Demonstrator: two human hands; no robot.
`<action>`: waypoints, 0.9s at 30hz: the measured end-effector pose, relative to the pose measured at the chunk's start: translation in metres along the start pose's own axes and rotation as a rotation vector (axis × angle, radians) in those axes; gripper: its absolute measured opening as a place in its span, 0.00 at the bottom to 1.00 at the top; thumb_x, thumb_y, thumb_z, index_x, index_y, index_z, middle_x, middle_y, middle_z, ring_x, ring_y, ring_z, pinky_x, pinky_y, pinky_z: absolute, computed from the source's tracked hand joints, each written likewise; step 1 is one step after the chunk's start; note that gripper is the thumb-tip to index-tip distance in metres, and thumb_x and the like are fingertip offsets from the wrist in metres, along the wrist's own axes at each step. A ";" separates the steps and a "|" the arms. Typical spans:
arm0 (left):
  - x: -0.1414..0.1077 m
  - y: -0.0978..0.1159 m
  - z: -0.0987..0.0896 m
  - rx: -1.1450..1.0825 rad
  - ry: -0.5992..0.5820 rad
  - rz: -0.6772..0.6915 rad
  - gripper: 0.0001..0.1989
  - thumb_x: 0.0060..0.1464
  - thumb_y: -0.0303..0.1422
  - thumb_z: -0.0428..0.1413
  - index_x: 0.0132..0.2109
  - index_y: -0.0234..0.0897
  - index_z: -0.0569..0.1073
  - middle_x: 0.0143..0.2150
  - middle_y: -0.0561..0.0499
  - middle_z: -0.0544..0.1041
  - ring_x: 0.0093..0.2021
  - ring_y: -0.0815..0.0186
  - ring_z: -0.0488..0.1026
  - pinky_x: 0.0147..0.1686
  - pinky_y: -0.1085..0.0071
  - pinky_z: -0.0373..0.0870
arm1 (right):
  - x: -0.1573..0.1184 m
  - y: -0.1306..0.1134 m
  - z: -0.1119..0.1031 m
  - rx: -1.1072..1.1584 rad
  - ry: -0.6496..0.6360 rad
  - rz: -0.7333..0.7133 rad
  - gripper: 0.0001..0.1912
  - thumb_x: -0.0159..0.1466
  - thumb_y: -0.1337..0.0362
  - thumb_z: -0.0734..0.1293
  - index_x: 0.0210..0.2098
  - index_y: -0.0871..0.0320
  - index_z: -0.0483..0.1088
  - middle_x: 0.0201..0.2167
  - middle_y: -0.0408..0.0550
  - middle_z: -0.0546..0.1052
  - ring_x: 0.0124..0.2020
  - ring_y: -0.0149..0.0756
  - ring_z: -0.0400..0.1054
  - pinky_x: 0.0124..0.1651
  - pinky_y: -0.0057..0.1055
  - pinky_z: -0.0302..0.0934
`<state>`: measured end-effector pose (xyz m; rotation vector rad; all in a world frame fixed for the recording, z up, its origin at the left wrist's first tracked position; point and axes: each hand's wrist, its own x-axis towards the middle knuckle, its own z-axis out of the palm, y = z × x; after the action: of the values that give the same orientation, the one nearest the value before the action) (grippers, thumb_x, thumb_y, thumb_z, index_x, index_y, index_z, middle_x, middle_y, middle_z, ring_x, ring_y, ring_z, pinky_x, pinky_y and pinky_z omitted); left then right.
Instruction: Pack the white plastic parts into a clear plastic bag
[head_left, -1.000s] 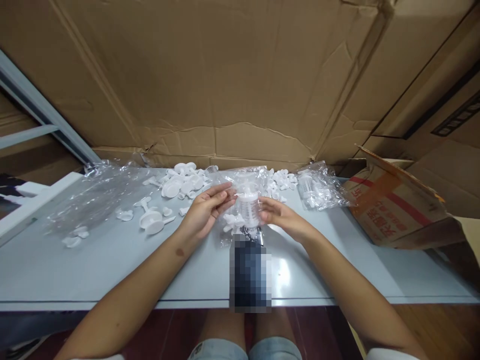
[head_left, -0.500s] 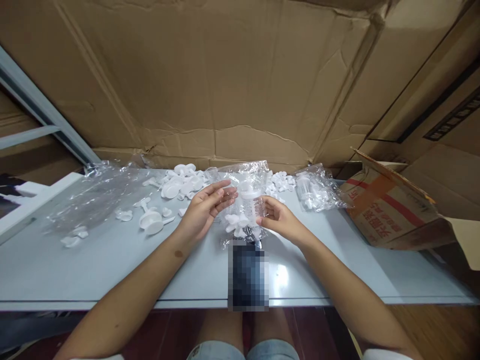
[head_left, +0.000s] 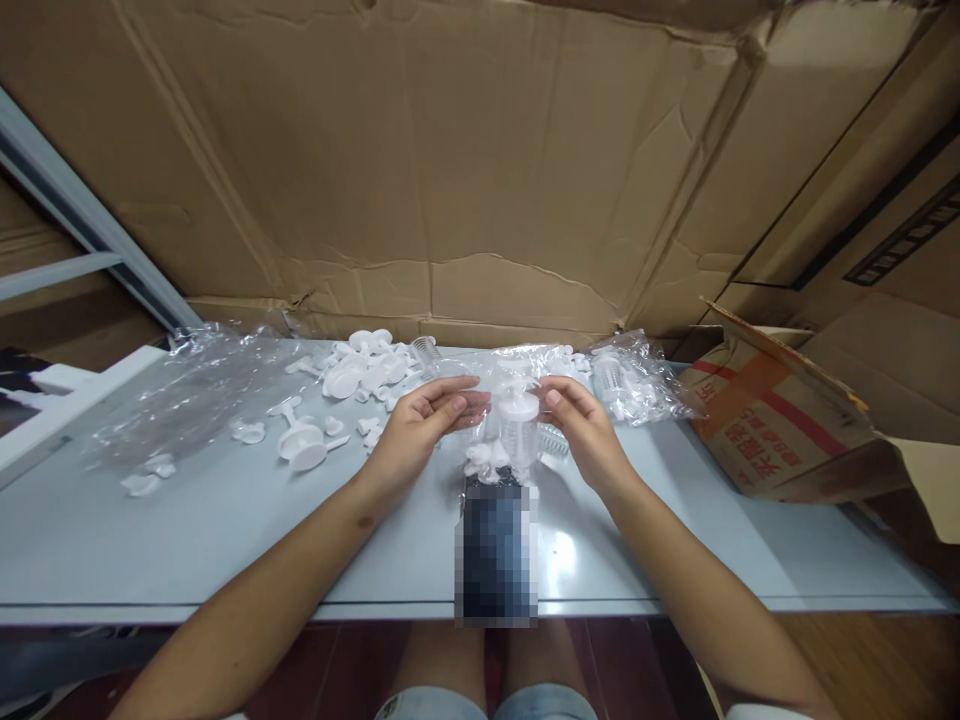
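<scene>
Between my hands is a clear plastic bag holding a clear ribbed jar with a white lid and several small white plastic pieces. My left hand pinches the bag's left edge, thumb against fingers. At the upper right edge my right hand grips the film between thumb and fingers. The jar stands roughly upright inside. Under the bag's lower end lies a dark, pixelated object.
A pile of white plastic parts lies behind my left hand, with loose white pieces nearer. Empty-looking film covers the left. A filled clear bag and an open cardboard box are on the right. Cardboard walls the back.
The bag's top has come down and the lidded jar sits lower and farther right. My right hand has shifted slightly up and right; my left fingers have drawn together at the bag's edge.
</scene>
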<state>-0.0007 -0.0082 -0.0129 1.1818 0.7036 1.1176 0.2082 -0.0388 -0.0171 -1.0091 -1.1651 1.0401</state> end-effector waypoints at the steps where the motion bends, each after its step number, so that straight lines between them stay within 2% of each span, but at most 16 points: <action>1: 0.000 0.000 0.000 0.009 -0.012 0.005 0.15 0.52 0.35 0.60 0.47 0.36 0.74 0.40 0.47 0.81 0.43 0.64 0.77 0.47 0.67 0.73 | 0.001 0.000 -0.001 0.045 0.008 0.021 0.11 0.57 0.55 0.69 0.37 0.52 0.73 0.37 0.44 0.74 0.38 0.34 0.67 0.42 0.33 0.63; 3: 0.000 0.001 0.000 0.026 -0.028 0.014 0.15 0.52 0.35 0.60 0.47 0.36 0.74 0.41 0.47 0.81 0.43 0.63 0.78 0.47 0.66 0.73 | 0.002 -0.001 -0.002 0.133 0.011 0.057 0.08 0.56 0.58 0.70 0.35 0.52 0.73 0.34 0.42 0.74 0.36 0.32 0.67 0.41 0.31 0.63; 6: -0.001 0.002 0.001 0.047 -0.030 0.015 0.16 0.52 0.35 0.60 0.47 0.35 0.74 0.40 0.46 0.81 0.42 0.63 0.78 0.47 0.64 0.74 | 0.002 -0.004 -0.003 0.223 -0.029 0.112 0.09 0.55 0.60 0.71 0.36 0.52 0.74 0.35 0.42 0.74 0.37 0.31 0.67 0.40 0.29 0.62; 10: -0.002 0.002 0.001 0.075 -0.051 0.013 0.16 0.52 0.36 0.60 0.47 0.35 0.74 0.41 0.46 0.81 0.43 0.62 0.78 0.48 0.63 0.73 | 0.002 -0.006 -0.001 0.244 -0.045 0.201 0.13 0.53 0.60 0.72 0.39 0.51 0.74 0.37 0.43 0.74 0.39 0.31 0.67 0.39 0.28 0.62; 14: -0.003 0.002 0.000 0.113 -0.093 0.008 0.16 0.53 0.37 0.58 0.48 0.36 0.74 0.42 0.45 0.80 0.44 0.61 0.77 0.48 0.62 0.73 | 0.004 -0.003 -0.001 0.254 -0.054 0.279 0.12 0.50 0.61 0.75 0.34 0.54 0.76 0.33 0.43 0.76 0.34 0.29 0.68 0.40 0.29 0.61; 19: 0.000 -0.001 -0.004 0.095 -0.063 0.005 0.16 0.52 0.36 0.60 0.47 0.36 0.74 0.40 0.45 0.81 0.42 0.61 0.78 0.46 0.64 0.74 | 0.007 -0.001 -0.003 0.286 -0.022 0.225 0.10 0.44 0.63 0.78 0.24 0.55 0.75 0.25 0.40 0.76 0.26 0.26 0.66 0.37 0.29 0.61; 27: 0.001 -0.001 -0.008 0.092 -0.067 0.026 0.17 0.51 0.37 0.61 0.48 0.37 0.75 0.40 0.45 0.81 0.42 0.60 0.78 0.44 0.65 0.75 | 0.007 -0.009 -0.004 0.235 -0.056 0.137 0.11 0.44 0.59 0.77 0.22 0.55 0.73 0.20 0.39 0.73 0.24 0.27 0.65 0.38 0.32 0.61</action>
<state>-0.0067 -0.0042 -0.0157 1.3038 0.6955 1.0713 0.2132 -0.0344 -0.0074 -0.8879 -1.0016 1.2893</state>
